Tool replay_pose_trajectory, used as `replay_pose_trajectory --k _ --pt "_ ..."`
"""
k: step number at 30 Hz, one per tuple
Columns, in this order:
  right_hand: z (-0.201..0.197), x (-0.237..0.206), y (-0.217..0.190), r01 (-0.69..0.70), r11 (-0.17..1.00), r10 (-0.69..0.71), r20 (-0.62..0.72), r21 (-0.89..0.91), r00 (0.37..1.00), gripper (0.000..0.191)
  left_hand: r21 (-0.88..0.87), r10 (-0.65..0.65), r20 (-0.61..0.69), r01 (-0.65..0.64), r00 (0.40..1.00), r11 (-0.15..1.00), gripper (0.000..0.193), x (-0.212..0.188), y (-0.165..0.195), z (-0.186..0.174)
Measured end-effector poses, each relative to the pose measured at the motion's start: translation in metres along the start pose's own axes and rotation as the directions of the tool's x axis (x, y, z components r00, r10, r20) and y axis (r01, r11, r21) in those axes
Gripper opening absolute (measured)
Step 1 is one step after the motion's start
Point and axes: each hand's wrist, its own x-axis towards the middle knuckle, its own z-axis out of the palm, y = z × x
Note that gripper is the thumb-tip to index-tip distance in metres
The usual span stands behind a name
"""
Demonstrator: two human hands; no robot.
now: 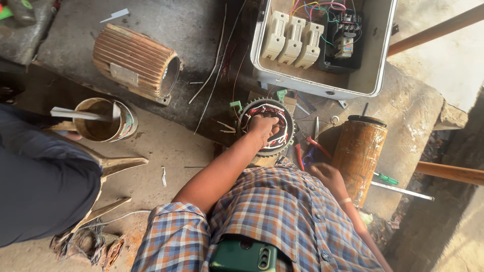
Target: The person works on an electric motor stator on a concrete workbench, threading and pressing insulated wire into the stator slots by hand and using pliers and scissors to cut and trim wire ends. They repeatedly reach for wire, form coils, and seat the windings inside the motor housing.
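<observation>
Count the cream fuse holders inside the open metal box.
3. They sit side by side in the left half of the metal box: left fuse holder, middle fuse holder, right fuse holder. None seems hidden, though wires cover the box's upper edge.

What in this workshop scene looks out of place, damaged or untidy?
Loose wires lie strewn over the concrete slab. The ribbed motor casing lies on its side, empty and rusty. The left hand rests on the wound stator.

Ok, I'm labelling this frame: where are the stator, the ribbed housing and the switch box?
stator (pixel 280 142): head view, lower right windings.
ribbed housing (pixel 132 59): head view, finned side.
switch box (pixel 322 89): head view, front wall.
</observation>
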Motion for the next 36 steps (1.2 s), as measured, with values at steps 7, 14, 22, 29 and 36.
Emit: replay_pose_trajectory --k 7,14,22,29,36 --pt "-0.008 -0.065 0.069 -0.207 0.978 0.208 -0.058 0.038 0.976 0.039 0.020 -0.080 -0.012 0.080 0.997 0.997 0.006 0.015 -0.012 0.007" --pt "-0.013 -0.079 0.073 -0.218 0.970 0.228 -0.095 0.104 0.969 0.040 -0.159 -0.112 0.085 0.124 0.990 0.979 0.008 0.020 -0.013 0.008" --pt "-0.016 -0.028 0.014 -0.042 0.990 0.023 -0.137 -0.137 0.990 0.030 -0.213 -0.078 0.011 0.078 0.997 0.974 0.008 0.005 -0.005 0.010" --pt "-0.006 0.035 -0.113 0.262 0.893 -0.286 -0.012 -0.365 0.958 0.022 -0.150 -0.120 0.117 0.137 0.986 0.979 0.006 -0.002 0.002 0.007" --pt "0.015 0.066 -0.172 0.134 0.972 -0.118 0.089 -0.194 0.989 0.025 0.103 -0.037 -0.009 0.038 0.999 0.994 0.015 0.002 -0.004 0.016"
